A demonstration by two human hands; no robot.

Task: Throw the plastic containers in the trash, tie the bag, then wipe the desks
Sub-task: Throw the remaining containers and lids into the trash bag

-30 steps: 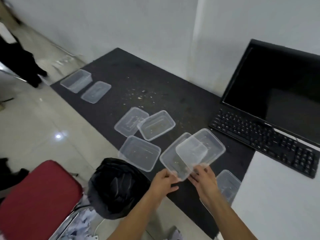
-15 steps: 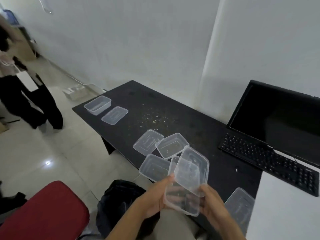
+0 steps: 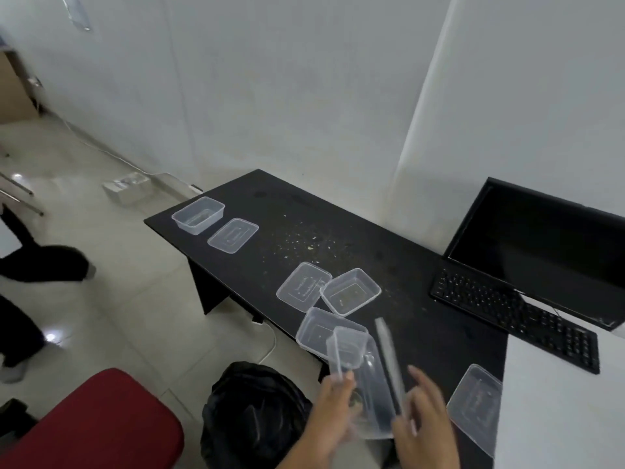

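My left hand grips a clear plastic container tilted in the air above the desk's front edge. My right hand holds a clear lid edge-on, right beside that container. The black trash bag sits open on the floor just left of my left hand. Several more clear containers and lids lie on the black desk: one container, a lid, a tub behind the held one, a pair at the far end, and a lid at the near right.
Crumbs are scattered on the desk's middle. A black monitor and keyboard stand at the right, next to a white desk. A red chair seat is at lower left. A person's legs are on the left floor.
Both hands lifted a container and a lid off the desk and drew them toward me. The lid has turned edge-on in my right hand. The person at the left walked further left.
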